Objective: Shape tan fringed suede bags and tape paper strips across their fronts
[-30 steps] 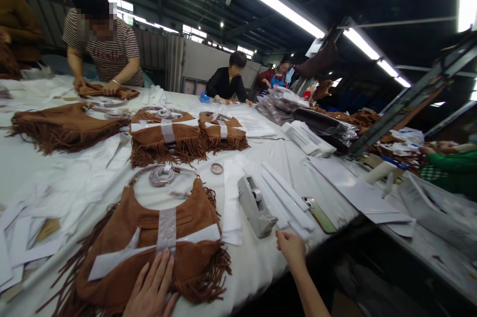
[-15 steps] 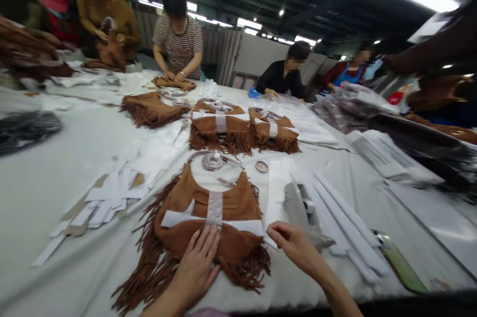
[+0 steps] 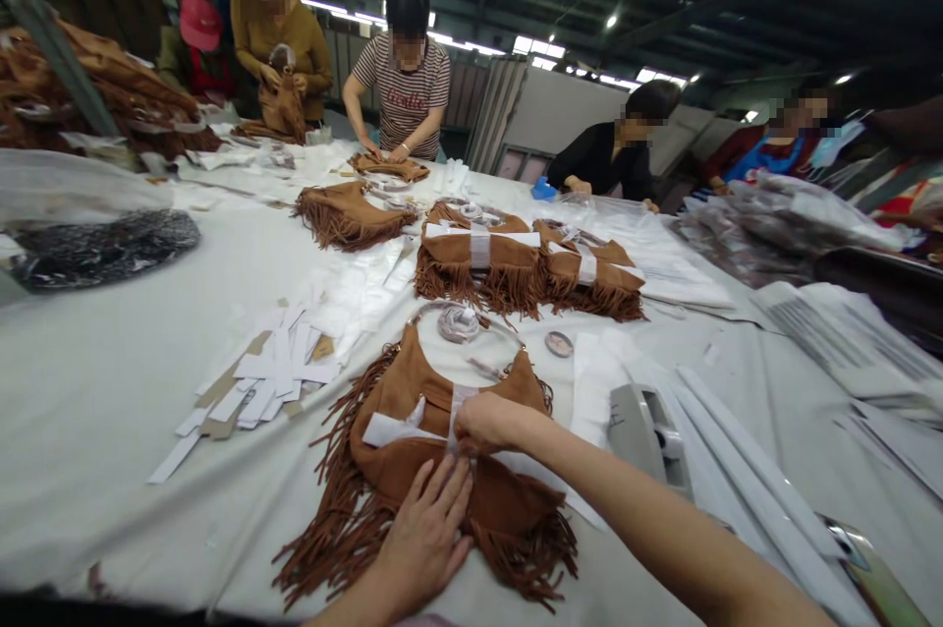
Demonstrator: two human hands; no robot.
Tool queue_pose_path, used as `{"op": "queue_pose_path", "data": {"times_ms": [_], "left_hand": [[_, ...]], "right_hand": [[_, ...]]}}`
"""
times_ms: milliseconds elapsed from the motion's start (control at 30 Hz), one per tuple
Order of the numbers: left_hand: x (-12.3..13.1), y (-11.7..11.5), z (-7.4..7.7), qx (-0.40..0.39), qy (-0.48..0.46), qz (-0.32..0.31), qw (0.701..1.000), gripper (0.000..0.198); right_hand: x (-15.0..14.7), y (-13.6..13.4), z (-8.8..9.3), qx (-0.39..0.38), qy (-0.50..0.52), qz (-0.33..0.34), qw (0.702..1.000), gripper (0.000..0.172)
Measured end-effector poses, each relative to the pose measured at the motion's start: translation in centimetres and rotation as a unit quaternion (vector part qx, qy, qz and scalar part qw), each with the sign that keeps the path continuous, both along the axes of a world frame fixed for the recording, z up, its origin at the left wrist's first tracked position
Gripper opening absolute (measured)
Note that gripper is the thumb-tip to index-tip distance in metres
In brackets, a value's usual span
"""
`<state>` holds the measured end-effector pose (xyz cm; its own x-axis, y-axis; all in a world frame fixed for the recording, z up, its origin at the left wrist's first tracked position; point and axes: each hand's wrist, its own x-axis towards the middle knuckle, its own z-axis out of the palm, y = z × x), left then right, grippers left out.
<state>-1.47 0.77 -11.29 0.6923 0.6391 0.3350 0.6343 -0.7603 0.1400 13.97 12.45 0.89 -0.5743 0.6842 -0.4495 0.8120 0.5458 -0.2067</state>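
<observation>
A brown fringed handbag [image 3: 427, 362] lies flat in front of me, its strap bundled in pale wrapping at the top. Across it runs a white paper strip [image 3: 394, 430], crossed by clear tape [image 3: 462, 398]. My left hand [image 3: 429, 521] is open, fingers stretched out on the bag's lower half near the tape's lower end. Reaching in from the right, my right hand [image 3: 490, 423] has its fingers curled closed against the tape. Whatever lies between those fingertips is hidden. A grey tape dispenser [image 3: 637, 435] sits to the right of the bag.
Loose paper strips [image 3: 276, 367] are piled on the left. Two taped brown bags [image 3: 478, 258] and an untaped one [image 3: 350, 214] lie farther back. Long white rolls [image 3: 758, 470] and a phone-like green object [image 3: 884, 578] are on the right. Several co-workers stand across the table.
My right hand has moved left from beside the bag onto the tape at its middle. My left hand stays on the bag. The view has swung left.
</observation>
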Motion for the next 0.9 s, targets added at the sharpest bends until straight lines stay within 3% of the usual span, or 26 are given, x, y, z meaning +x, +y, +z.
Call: {"op": "queue_pose_path", "data": {"times_ms": [133, 300, 467, 600, 800, 900], "left_hand": [[0.0, 0.0, -0.1, -0.005, 0.007, -0.006, 1.000, 0.065], [0.0, 0.0, -0.4, -0.026, 0.022, -0.008, 0.999, 0.065], [0.1, 0.1, -0.6, -0.011, 0.031, -0.011, 0.999, 0.064], [0.1, -0.3, -1.2, 0.005, 0.034, -0.006, 0.999, 0.062], [-0.5, -1.6, -2.7, 0.025, 0.034, -0.009, 0.999, 0.067], [-0.7, -1.8, -2.6, 0.021, 0.034, -0.015, 0.999, 0.071]], "right_hand": [[-0.5, 0.7, -1.5, 0.004, -0.027, -0.010, 1.000, 0.008], [0.4, 1.4, -1.6, -0.027, -0.024, -0.003, 0.999, 0.012], [1.7, 2.1, -2.3, -0.020, -0.001, -0.040, 0.999, 0.049], [2.7, 2.5, -3.3, -0.050, 0.042, -0.087, 0.994, 0.035], [4.4, 2.3, -2.6, 0.045, 0.066, -0.171, 0.982, 0.022], [4.0, 0.2, -1.7, 0.101, 0.072, -0.206, 0.971, 0.035]]}}
